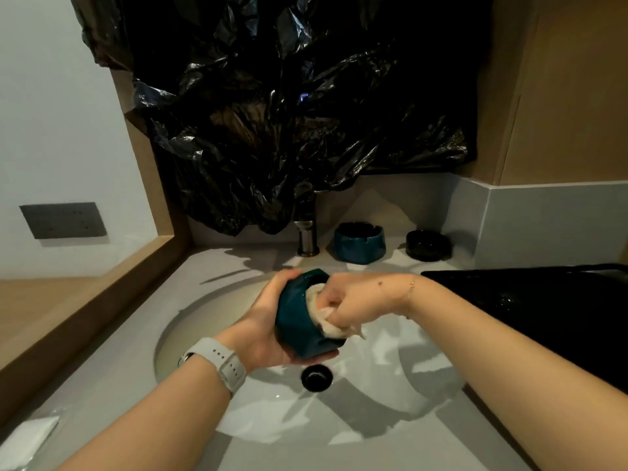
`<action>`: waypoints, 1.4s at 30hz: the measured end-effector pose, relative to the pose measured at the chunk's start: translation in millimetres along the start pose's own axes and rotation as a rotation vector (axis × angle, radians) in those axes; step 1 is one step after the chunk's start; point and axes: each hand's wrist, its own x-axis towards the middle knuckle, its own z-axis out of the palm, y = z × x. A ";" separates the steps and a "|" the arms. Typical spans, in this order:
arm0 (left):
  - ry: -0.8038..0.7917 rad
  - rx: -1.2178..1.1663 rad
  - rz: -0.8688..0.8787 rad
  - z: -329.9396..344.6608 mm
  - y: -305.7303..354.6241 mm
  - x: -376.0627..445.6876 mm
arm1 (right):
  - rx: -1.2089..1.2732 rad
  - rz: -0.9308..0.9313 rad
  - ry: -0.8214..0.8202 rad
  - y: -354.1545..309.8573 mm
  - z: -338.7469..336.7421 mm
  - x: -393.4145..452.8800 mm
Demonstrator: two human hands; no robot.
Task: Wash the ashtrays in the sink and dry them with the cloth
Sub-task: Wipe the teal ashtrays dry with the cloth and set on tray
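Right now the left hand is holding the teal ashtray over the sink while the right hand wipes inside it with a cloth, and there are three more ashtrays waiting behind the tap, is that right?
Not quite. The head view shows two more ashtrays on the counter, not three: a blue ashtray and a black ashtray. The rest holds: the left hand holds the teal ashtray over the sink while the right hand wipes inside with the cloth.

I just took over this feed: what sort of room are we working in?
Most likely a bathroom vanity, perhaps in a hotel room. A round sink is sunk into a grey counter, with a tap behind it. Black plastic sheeting covers the wall above, where a mirror might hang. Two ashtrays wait beside the tap.
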 end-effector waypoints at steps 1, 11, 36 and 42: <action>-0.020 -0.022 0.002 -0.7 0.6 0.4 | 0.141 -0.005 0.060 0.6 1.0 0.1; -0.003 -0.100 0.040 -5.4 4.3 6.8 | -0.300 0.012 0.226 -2.7 8.5 12.4; -0.057 -0.113 0.043 -4.5 9.6 10.3 | 0.720 -0.110 0.264 7.6 3.5 15.8; -0.039 -0.114 0.033 -4.3 8.1 10.8 | -0.115 -0.023 0.253 1.3 3.5 13.5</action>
